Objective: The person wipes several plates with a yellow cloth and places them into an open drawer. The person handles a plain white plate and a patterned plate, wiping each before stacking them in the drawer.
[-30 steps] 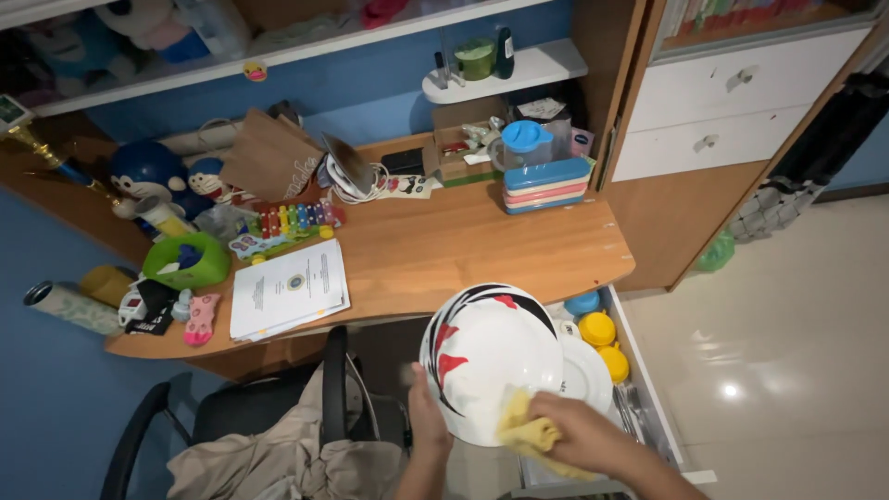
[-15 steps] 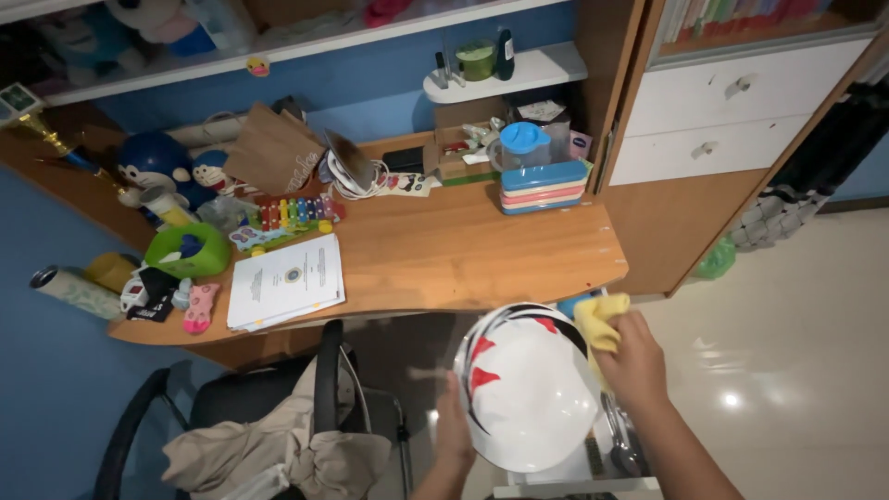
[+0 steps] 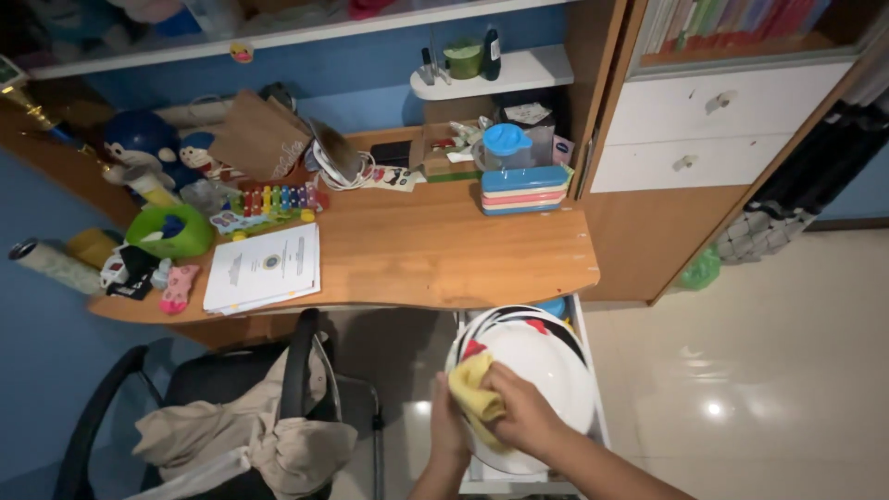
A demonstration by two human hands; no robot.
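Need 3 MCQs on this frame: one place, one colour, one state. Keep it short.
1. Where does the stack of papers lie?
A. on the left part of the wooden desk
B. on the chair seat
C. in the open drawer

2. What colour is the cloth pressed to the plate?
A. blue
B. yellow
C. white

3. How is the white plate with red and black marks held?
A. flat on the desk
B. stacked away in the drawer
C. off the desk, above the open drawer, left hand at its edge

Answers:
1 A: the papers sit on the desk near the green bowl.
2 B: the right hand grips a yellow cloth against the plate's face.
3 C: the plate is up in both hands below the desk edge.
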